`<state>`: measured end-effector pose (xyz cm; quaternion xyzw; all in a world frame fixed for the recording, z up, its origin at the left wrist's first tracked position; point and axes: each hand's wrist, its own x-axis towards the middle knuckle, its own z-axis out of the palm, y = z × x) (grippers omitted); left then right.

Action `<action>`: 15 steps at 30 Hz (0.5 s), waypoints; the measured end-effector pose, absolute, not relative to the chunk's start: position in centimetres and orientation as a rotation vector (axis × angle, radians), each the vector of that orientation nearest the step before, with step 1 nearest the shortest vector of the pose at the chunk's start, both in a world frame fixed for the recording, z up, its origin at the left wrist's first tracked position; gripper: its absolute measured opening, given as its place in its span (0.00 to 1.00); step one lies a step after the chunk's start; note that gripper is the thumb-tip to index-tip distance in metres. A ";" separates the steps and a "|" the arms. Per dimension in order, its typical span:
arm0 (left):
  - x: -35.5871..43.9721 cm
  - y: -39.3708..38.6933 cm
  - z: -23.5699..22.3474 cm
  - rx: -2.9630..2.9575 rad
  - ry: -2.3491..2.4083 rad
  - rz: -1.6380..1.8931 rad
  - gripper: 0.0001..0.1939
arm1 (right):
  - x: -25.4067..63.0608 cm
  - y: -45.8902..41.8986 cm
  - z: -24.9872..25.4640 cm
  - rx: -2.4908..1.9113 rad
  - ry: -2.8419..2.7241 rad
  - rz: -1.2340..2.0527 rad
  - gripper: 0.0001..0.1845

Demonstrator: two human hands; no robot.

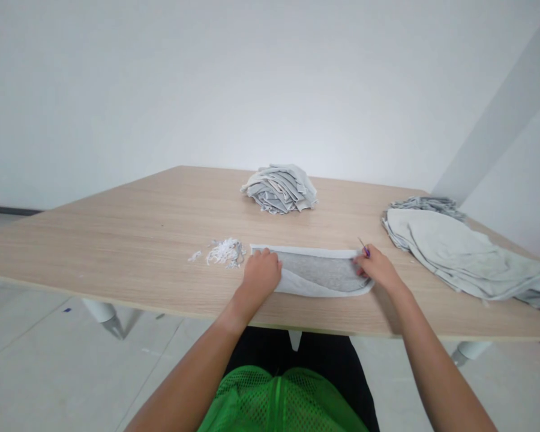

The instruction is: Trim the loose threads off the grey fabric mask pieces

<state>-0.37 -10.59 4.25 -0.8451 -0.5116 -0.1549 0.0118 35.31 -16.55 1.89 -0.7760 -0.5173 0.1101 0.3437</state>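
Left hand [263,270] and right hand [378,267] well apart, one at each end of a grey cloth [319,273]. Left: knuckles up, fingers curled down over the cloth's left end; cannot tell whether they pinch the fabric or only press it. Right: closed around a small tool [366,249], thin dark shaft tilted up out of the hand, purple at the grip; fingertips at the cloth's right end.

Cloth lies near the table's front edge, a long strip shape, rounded at lower right. Centre a soft, mottled grey; border paler and smooth, the lower band curving inward in a shallow wave.

Just left of the cloth, a loose heap of white thread scraps [227,252], stringy and tangled, with a smaller tuft beside it. Beyond, a mound of folded grey fabric pieces [281,189], edges layered and ragged. To the right, a broad, limp pile of pale grey cloth [459,246], draped in soft folds, darker layers showing beneath.

Table [117,228]: light wood grain, straight-edged. Green mesh garment [279,402] on the wearer. Plain, pale wall [252,78] behind.
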 end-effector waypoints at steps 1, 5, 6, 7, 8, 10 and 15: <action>-0.4 -10.4 4.4 -2.593 -1.626 -0.470 0.14 | 35.8 -16.8 1.9 -2.045 -1.366 0.277 0.08; 0.1 -9.7 4.3 -2.660 -1.515 -0.529 0.12 | 37.3 -16.9 1.6 -1.996 -1.433 0.210 0.12; 0.4 -9.4 4.2 -2.723 -1.444 -0.551 0.14 | 37.5 -16.8 1.4 -1.963 -1.446 0.218 0.14; 0.7 -9.2 4.1 -2.784 -1.373 -0.562 0.17 | 37.7 -16.6 1.2 -1.938 -1.456 0.227 0.15; 1.0 -9.0 4.0 -2.834 -1.315 -0.560 0.19 | 37.9 -16.4 1.0 -1.929 -1.462 0.228 0.17; 1.8 -8.7 4.0 -2.890 -1.262 -0.531 0.20 | 38.1 -15.9 0.6 -1.967 -1.457 0.193 0.19; 4.2 -8.4 4.8 -2.945 -1.234 -0.508 0.19 | 38.9 -14.5 0.9 -2.074 -1.402 0.092 0.17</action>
